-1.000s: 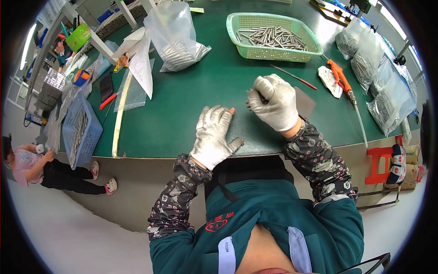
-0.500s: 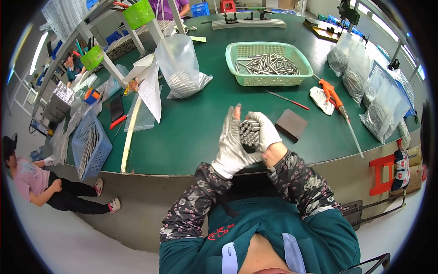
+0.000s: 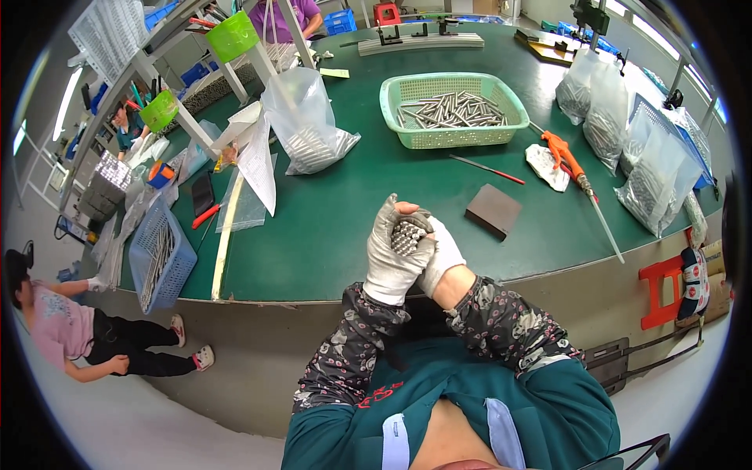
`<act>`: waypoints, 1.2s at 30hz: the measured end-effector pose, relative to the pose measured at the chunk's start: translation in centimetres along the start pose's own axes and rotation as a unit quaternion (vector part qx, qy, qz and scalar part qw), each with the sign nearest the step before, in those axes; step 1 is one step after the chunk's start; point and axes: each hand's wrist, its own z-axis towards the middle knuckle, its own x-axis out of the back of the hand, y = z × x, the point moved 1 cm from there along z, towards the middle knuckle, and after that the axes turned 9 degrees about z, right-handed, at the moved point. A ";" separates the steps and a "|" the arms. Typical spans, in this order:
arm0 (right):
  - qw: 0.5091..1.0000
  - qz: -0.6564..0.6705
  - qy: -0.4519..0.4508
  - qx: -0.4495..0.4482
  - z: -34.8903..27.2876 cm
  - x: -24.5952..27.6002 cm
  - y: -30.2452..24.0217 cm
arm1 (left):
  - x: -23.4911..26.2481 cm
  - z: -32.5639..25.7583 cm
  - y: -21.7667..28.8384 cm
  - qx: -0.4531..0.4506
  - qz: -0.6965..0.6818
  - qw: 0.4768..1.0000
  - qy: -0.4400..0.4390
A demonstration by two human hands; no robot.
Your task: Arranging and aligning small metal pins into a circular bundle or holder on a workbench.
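Observation:
Above the near edge of the green table, a bundle of metal pins [image 3: 407,237] is clasped between my two gloved hands, their round ends facing up. My left hand [image 3: 392,252] wraps round the bundle from the left, thumb and fingers curled over it. Pressed against its other side is my right hand [image 3: 442,257], partly hidden behind the left. A dark square block [image 3: 493,211] lies on the table to the right of my hands. Beyond it is a thin red-handled tool [image 3: 501,172]. Further back, a pale green basket [image 3: 462,143] holds many loose pins.
An orange air gun [image 3: 565,153] rests on a white cloth [image 3: 546,168] at the right. Clear bags of metal parts [image 3: 654,196] stand along the right edge; another bag [image 3: 309,141] is at the left. A blue basket [image 3: 176,270] sits at the left edge, near a standing person [image 3: 70,325].
My left hand has gone from stretched fingers to wrapping round the bundle. Both hands have shifted slightly, and the right hand now sits more behind the left.

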 end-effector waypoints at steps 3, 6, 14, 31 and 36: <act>0.985 -0.117 0.101 0.080 -1.1 -2.4 0.6 | 0.2 0.3 -0.1 0.024 -0.043 0.999 0.006; 0.962 -0.141 0.227 0.049 -1.3 -2.2 0.0 | 0.3 0.7 0.6 0.066 -0.116 0.991 0.032; 0.988 -0.072 0.136 -0.011 -1.9 -3.4 -0.6 | 2.2 2.6 3.3 -0.188 0.267 0.940 -0.099; 0.996 0.048 0.043 -0.067 -0.7 -1.6 -2.1 | 1.2 3.8 3.1 -0.303 0.334 0.884 -0.124; 0.992 0.094 0.015 -0.086 -0.5 -0.8 -2.0 | 1.4 4.0 3.3 -0.304 0.333 0.876 -0.168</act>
